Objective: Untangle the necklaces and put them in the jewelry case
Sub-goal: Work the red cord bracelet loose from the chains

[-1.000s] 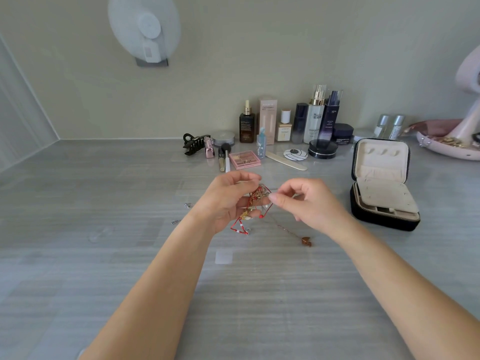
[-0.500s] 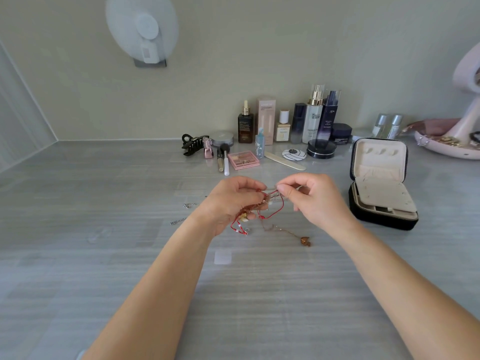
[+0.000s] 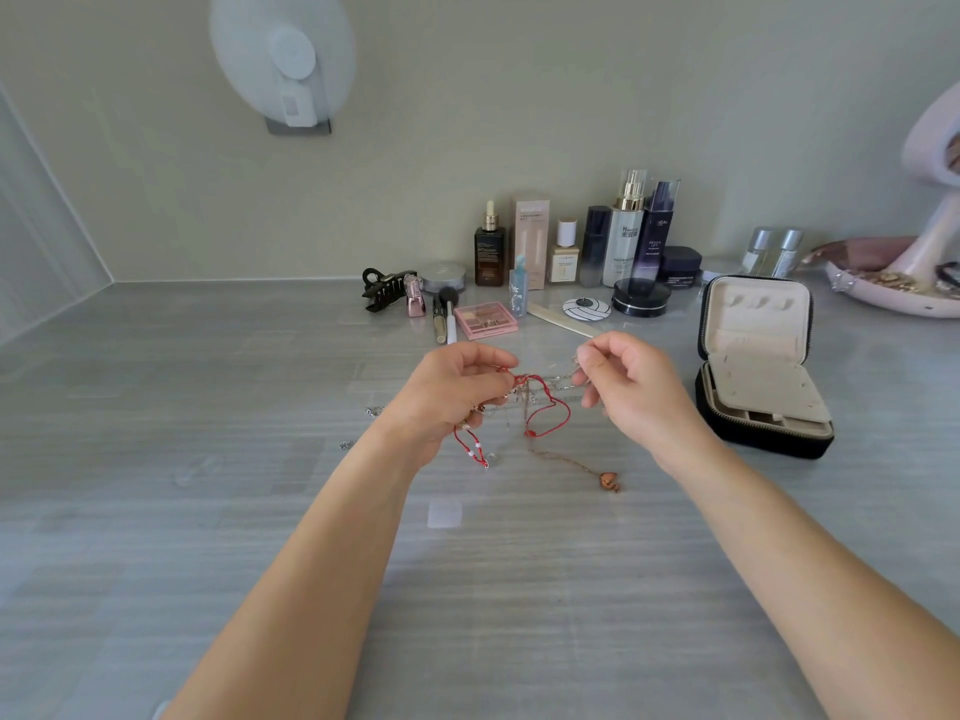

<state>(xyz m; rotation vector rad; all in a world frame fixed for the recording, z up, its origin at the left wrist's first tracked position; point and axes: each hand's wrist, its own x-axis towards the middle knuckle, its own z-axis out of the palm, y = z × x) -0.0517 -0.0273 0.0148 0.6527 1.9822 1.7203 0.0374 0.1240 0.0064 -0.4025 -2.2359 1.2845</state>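
Two hands stretch a knot of necklaces over the grey, wood-grained bench (image 3: 208, 511).
The left hand (image 3: 452, 392) pinches the tangled necklaces (image 3: 527, 389), a red cord with white beads and fine silver chains. The right hand (image 3: 634, 392) pinches the silver strands' far end. A rose-gold chain trails to a pendant (image 3: 609, 481) lying on the bench. The jewelry case (image 3: 763, 436), black outside and beige-lined, stands open near the right edge. At the back edge, a dark bottle (image 3: 657, 236) reads "L'OREAL".
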